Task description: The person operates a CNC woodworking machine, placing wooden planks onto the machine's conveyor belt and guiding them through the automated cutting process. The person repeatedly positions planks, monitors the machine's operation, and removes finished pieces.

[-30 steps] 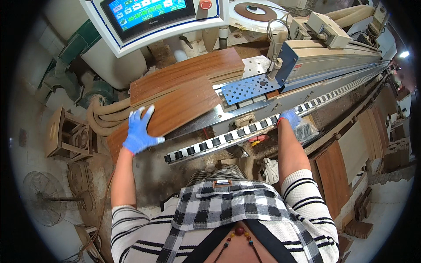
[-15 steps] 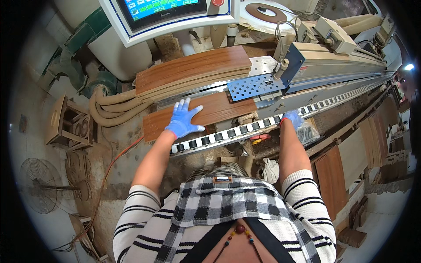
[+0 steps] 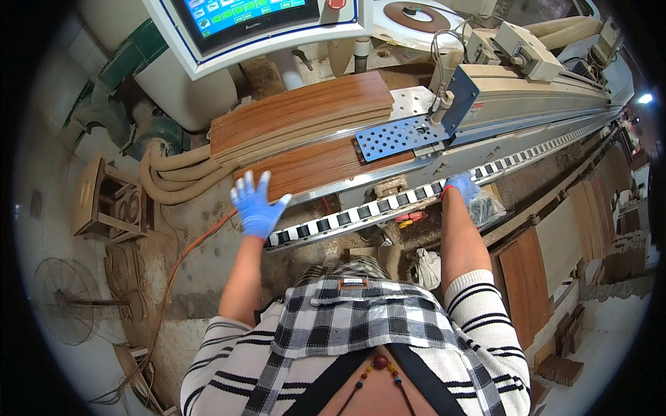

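A brown wood-grain board (image 3: 309, 168) lies on the machine bed behind the bare metal edge (image 3: 333, 188), its right part under a blue perforated plate (image 3: 402, 137). My left hand (image 3: 255, 208), in a blue glove with pale fingertips, is open with fingers spread at the board's near left corner; whether the fingertips touch it I cannot tell. In the same kind of glove, my right hand (image 3: 463, 187) is closed on the roller rail (image 3: 361, 214) with its black and white rollers. Some of its fingers are hidden.
Behind the board rises a stack of similar boards (image 3: 302, 111). A control panel with a lit screen (image 3: 253, 21) overhangs the far left. The long machine beam (image 3: 534, 104) runs off right. Hoses (image 3: 177, 173), an orange cable (image 3: 187, 246) and a fan (image 3: 66, 298) stand left.
The board has shifted away from me and in against the machine, uncovering the metal edge in front. My left hand has come off its top, leftward and nearer. My right hand stays on the rail.
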A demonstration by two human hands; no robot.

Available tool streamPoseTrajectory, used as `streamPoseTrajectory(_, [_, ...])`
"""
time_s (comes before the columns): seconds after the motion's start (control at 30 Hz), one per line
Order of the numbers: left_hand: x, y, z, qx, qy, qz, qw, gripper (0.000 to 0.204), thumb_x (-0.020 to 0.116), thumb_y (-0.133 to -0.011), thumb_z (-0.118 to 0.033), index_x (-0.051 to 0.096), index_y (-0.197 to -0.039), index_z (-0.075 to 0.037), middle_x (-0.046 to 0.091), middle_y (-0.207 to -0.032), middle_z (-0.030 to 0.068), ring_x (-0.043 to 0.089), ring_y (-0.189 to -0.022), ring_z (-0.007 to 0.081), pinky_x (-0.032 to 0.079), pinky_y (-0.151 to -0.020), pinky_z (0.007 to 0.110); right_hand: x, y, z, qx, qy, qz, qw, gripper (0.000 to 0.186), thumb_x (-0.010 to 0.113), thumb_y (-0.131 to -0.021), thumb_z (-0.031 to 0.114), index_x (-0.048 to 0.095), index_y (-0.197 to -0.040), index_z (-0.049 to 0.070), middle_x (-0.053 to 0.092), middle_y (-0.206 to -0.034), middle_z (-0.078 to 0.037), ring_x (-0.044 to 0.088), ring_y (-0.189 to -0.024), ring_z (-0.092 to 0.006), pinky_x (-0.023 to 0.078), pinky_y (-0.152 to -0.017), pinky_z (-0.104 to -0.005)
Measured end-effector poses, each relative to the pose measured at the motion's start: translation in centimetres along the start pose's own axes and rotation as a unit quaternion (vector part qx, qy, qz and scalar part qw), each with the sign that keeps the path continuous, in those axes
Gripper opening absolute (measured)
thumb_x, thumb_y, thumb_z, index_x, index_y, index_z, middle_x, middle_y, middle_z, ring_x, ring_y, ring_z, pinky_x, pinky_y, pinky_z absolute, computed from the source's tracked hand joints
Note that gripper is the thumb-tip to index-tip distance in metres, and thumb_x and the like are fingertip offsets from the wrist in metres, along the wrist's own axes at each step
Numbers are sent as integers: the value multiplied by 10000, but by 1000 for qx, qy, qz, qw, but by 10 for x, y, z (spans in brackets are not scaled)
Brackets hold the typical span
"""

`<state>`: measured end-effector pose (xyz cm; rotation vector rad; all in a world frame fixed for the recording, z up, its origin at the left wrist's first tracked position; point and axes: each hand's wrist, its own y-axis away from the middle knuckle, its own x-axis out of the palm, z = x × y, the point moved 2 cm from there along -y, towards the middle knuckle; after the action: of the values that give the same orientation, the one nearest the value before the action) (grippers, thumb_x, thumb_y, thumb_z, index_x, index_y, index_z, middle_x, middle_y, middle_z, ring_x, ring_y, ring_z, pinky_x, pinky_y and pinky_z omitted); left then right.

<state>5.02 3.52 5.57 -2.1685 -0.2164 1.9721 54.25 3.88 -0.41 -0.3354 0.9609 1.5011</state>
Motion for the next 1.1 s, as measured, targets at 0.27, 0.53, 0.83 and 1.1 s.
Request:
streamPoseTrajectory(0.27, [16,20,49,-139,91,55,985,740,658,-791,-584,466,-1411,-228,358,-1488,204,354,-1374,304,108,-1158,530,10,-9,-1,4,-39,-30,999,662,503,-887,535,448,-1261,-9,570,-1239,-217,583,-1106,-405,456,-941,-501])
streamPoseTrajectory(0.53, [18,22,44,-170,101,54,979,738,678,-776,-573,474,-1404,-244,359,-1491,194,357,-1374,296,63,-1163,530,4,-3,2,2,-13,2,1000,657,449,-931,522,380,-1337,11,534,-1275,-206,578,-1118,-380,490,-907,-481])
streamPoseTrajectory(0.83, [17,23,43,-171,97,44,980,716,686,-777,-554,491,-1391,-243,369,-1488,187,363,-1371,289,47,-1165,530,-3,3,4,-4,-6,12,1000,669,469,-927,514,364,-1362,16,543,-1262,-209,591,-1092,-390,498,-892,-485])
streamPoseTrajectory(1.1, [13,22,41,-162,87,46,982,711,688,-782,-551,492,-1389,-235,378,-1479,194,368,-1368,301,59,-1159,549,1,-3,3,2,-10,11,1000,688,485,-922,505,338,-1386,19,542,-1269,-204,589,-1103,-376,493,-905,-482])
